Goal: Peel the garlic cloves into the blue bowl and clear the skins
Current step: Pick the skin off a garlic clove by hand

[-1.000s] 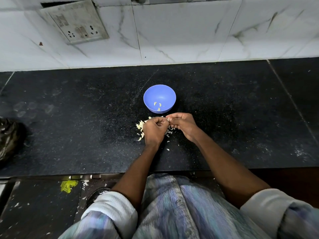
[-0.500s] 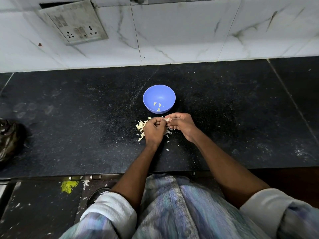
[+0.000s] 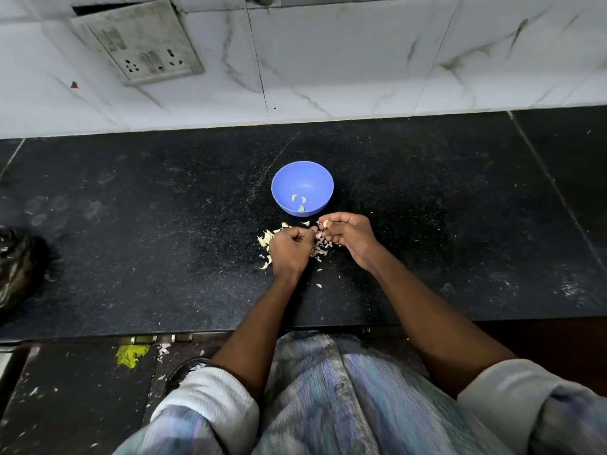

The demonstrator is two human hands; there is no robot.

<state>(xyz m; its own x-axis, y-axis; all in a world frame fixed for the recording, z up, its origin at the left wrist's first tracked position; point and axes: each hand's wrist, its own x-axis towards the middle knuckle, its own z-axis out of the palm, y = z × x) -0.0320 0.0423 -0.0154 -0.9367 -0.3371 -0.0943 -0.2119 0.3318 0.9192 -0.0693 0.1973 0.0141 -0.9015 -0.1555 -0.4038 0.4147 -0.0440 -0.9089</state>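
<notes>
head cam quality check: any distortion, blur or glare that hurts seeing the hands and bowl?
Head view: wide-angle bending curves the counter's back edge and tilts the wall tiles; light is dim and even, no strong glare on the black stone; blue bowl, left hand and right hand are fairly sharp; the shirt at the bottom edge is soft.

Bare counter flanks both sides; blue bowl and garlic skins crowd the middle.

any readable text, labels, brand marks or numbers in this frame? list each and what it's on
None readable.
Switch and socket plate on the wall: grimy and blurred, no legible marking.
Blue bowl: no print showing.
Black countertop, wall tiles, shirt: no text.
</notes>
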